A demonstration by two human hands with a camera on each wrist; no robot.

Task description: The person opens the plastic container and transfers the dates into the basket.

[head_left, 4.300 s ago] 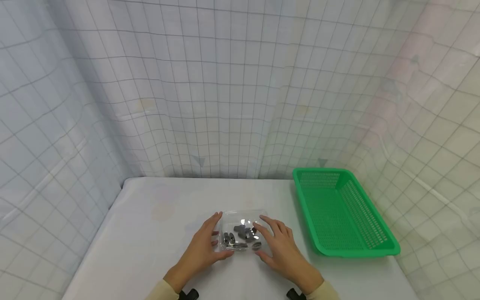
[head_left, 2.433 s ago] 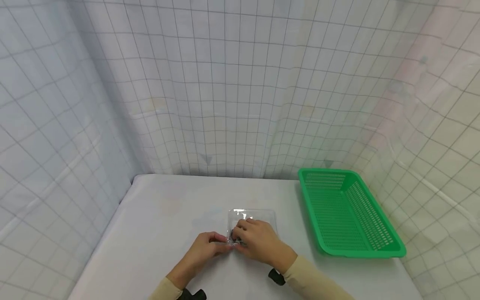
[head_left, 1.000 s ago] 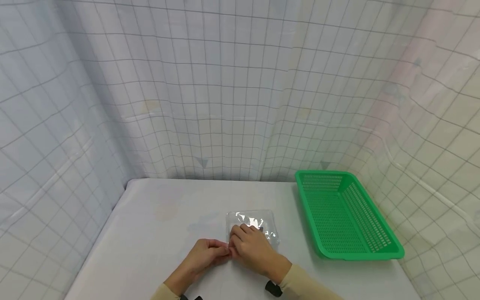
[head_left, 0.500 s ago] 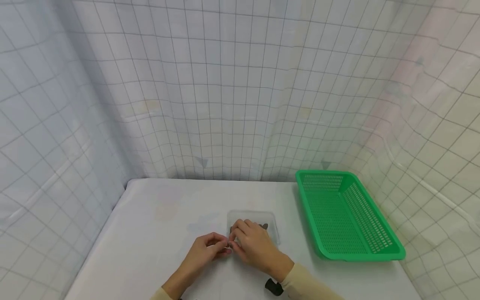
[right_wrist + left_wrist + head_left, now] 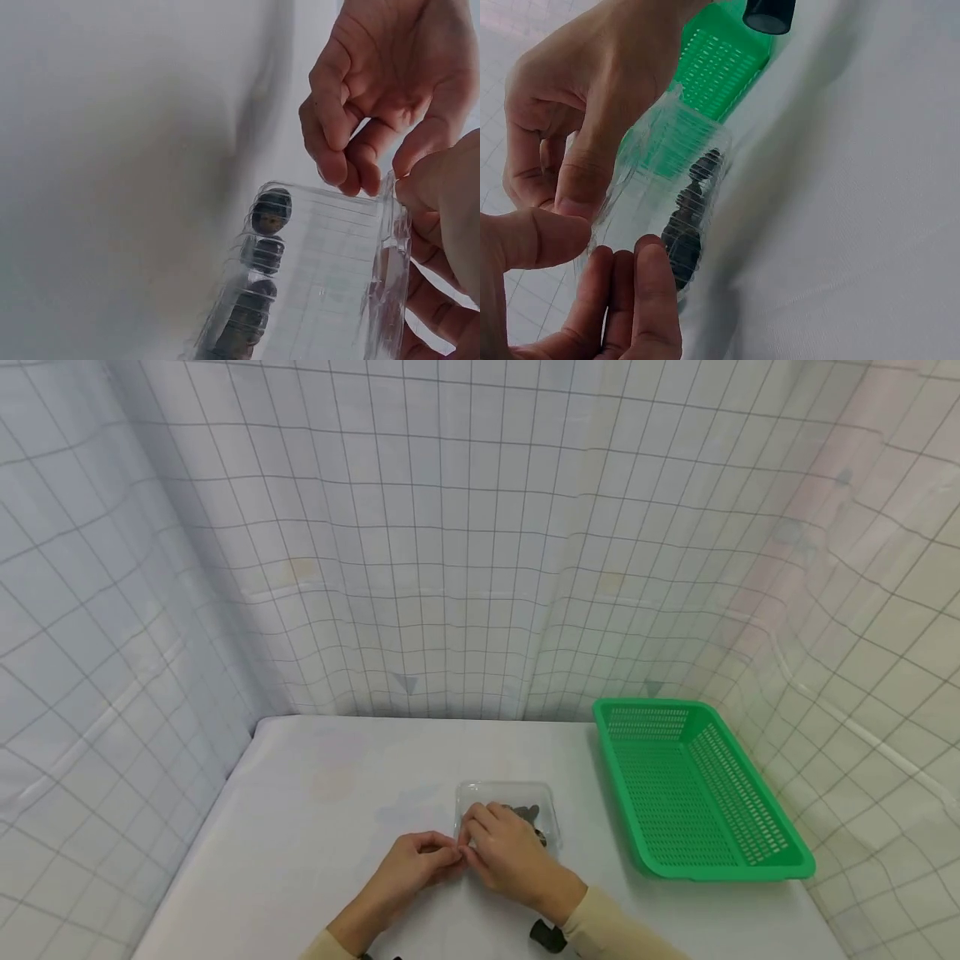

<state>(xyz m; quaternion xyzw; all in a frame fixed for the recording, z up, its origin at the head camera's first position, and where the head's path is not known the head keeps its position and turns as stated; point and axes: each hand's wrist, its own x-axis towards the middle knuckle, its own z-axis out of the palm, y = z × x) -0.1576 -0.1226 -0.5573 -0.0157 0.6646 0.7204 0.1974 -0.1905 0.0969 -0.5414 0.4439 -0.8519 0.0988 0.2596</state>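
A clear plastic box (image 5: 553, 814) with ribbed walls lies in front of me and holds several dark, rounded pieces (image 5: 528, 814). Through its wall the pieces (image 5: 682, 236) show as a dark row along the bottom. My left hand (image 5: 408, 868) pinches the box's near left corner between thumb and fingers. Right beside it, my right hand (image 5: 510, 864) reaches across the box and pinches the rim (image 5: 390, 217) at the same corner, the two thumbs meeting there. The right hand hides much of the box and its contents in the head view.
A green plastic basket (image 5: 626, 810) with slotted sides stands on the right of the white-covered table (image 5: 315, 802). White sheets with a grid pattern (image 5: 450, 568) hang behind the table and along both sides.
From either side of the box, my hands have come together at its near left corner, the right crossing over it. The glare on the box's top has faded since a second ago.
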